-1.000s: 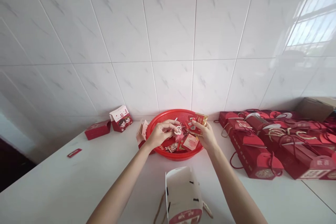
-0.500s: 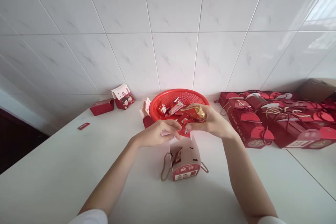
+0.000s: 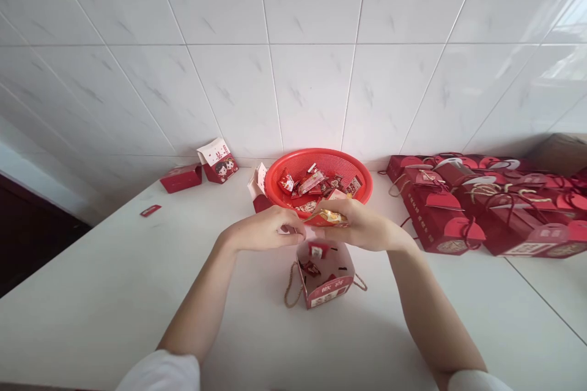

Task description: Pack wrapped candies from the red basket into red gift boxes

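The right hand [image 3: 360, 226] pinches a gold-and-red packet [image 3: 331, 216] between its fingers, over the near edge of the red basket [image 3: 293, 160] and just beyond the open box [image 3: 328, 294]. The left hand [image 3: 268, 229] is beside it, its fingers curled toward the thumb; I cannot tell whether they grip anything. The open box stands on the bench [image 3: 114, 299] below both hands, with a rope handle [image 3: 288, 294] on its left and another on its right. Two small red wrapped pieces [image 3: 310, 269] show within its opening.

Wrapped sweets [image 3: 312, 183] lie in the basket, which stands near the tiled wall [image 3: 229, 0]. A pink-and-red carton [image 3: 261, 198] is against the basket's left side. Farther left are a carton with cartoon figures [image 3: 220, 164], a red box [image 3: 182, 179] and a small red strip [image 3: 150, 210]. Red gift boxes [image 3: 440, 220] crowd the right side.
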### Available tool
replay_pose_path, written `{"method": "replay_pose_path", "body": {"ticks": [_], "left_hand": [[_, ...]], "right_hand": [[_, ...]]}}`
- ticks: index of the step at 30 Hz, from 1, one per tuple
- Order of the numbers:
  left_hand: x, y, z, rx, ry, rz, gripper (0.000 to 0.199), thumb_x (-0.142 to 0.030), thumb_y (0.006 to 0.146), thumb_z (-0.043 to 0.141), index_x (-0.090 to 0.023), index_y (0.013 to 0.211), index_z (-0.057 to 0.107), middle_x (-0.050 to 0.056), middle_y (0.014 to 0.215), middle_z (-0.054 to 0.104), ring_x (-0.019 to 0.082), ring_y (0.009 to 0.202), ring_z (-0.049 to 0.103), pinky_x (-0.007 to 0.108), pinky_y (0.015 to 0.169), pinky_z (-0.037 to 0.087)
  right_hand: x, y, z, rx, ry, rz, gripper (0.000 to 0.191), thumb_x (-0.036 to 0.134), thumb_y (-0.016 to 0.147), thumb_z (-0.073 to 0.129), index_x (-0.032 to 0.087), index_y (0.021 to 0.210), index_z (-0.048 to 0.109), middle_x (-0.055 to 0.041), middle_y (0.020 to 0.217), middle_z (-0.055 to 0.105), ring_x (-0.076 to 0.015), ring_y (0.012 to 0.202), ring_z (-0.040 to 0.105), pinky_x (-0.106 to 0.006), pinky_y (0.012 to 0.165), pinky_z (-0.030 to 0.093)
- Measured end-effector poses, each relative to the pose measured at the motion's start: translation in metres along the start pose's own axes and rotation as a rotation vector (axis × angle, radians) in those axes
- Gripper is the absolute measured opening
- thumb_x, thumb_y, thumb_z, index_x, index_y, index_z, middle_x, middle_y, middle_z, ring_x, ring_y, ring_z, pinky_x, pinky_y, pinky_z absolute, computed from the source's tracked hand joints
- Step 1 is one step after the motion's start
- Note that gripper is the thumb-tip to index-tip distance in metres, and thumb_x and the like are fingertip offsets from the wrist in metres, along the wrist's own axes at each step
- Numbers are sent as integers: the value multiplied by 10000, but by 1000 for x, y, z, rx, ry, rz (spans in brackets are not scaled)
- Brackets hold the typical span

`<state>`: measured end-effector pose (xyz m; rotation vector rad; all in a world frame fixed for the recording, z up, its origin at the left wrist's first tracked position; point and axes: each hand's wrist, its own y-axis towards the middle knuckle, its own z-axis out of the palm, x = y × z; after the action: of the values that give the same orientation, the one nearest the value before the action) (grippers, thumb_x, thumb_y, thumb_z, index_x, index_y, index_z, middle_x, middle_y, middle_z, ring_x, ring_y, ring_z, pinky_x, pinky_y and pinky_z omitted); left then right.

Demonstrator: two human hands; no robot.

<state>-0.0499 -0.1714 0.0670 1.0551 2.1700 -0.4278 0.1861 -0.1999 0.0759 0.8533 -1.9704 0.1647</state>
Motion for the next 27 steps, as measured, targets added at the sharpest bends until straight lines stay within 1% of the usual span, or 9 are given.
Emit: {"method": "replay_pose_path", "body": {"ticks": [5,8,11,13,17,20,23,25,27], "left_hand": [[-1,0,-1,55,15,-28,131,-237,896,582,-173,840,682,14,844,698,164,791,638,238,705,492],[-3,0,0,96,-14,28,181,-193,926,550,-172,954,727,28,951,735,172,871,653,244,757,494],[-5,0,0,146,-16,38,234,-180,951,531,-180,1003,759,27,963,760,178,873,668,255,771,491],[-3,-1,0,163,-16,16,225,-186,950,539,-171,962,763,32,939,759,181,861,669,259,766,492],[1,-3,-1,153,-96,30,149,-211,928,593,-165,913,734,37,945,747,183,879,674,252,783,499],[3,-3,-2,175,-127,57,168,-241,926,601,-182,854,741,29,930,745,181,858,677,246,775,498],[5,-2,-1,177,-126,34,172,-247,905,606,-198,924,771,30,945,758,192,862,685,244,753,502],[6,-1,0,164,-130,22,195,-242,880,618,-200,981,779,31,936,766,197,860,690,243,746,506],[7,0,1,127,-135,27,234,-229,852,632,-207,1032,780,33,971,773,204,889,695,251,771,514]], "right_hand": [[7,-2,3,-112,169,65,266,461,891,667,215,959,591,9,778,598,-161,694,595,-274,612,472],[10,-2,3,-165,310,86,265,460,898,648,231,916,517,27,756,555,-145,651,567,-269,592,464],[10,-1,4,-234,262,38,232,417,925,598,224,845,495,36,736,495,-122,648,473,-253,588,411],[8,0,5,-203,227,0,233,406,927,595,215,829,505,31,749,489,-119,659,446,-254,596,393],[6,0,7,-31,184,-41,246,369,898,655,207,778,513,28,732,521,-118,658,460,-259,605,394],[6,-2,7,33,108,-29,168,301,884,660,202,790,562,23,736,573,-124,679,507,-257,624,420],[5,-4,7,102,-15,4,77,253,881,635,198,826,634,12,733,630,-128,663,538,-250,603,425],[3,-4,8,115,-102,42,63,223,885,615,198,870,670,-6,767,682,-135,658,566,-254,598,428],[1,-4,8,44,-172,71,98,186,882,601,201,922,689,-31,849,731,-157,711,615,-269,634,449]]}}
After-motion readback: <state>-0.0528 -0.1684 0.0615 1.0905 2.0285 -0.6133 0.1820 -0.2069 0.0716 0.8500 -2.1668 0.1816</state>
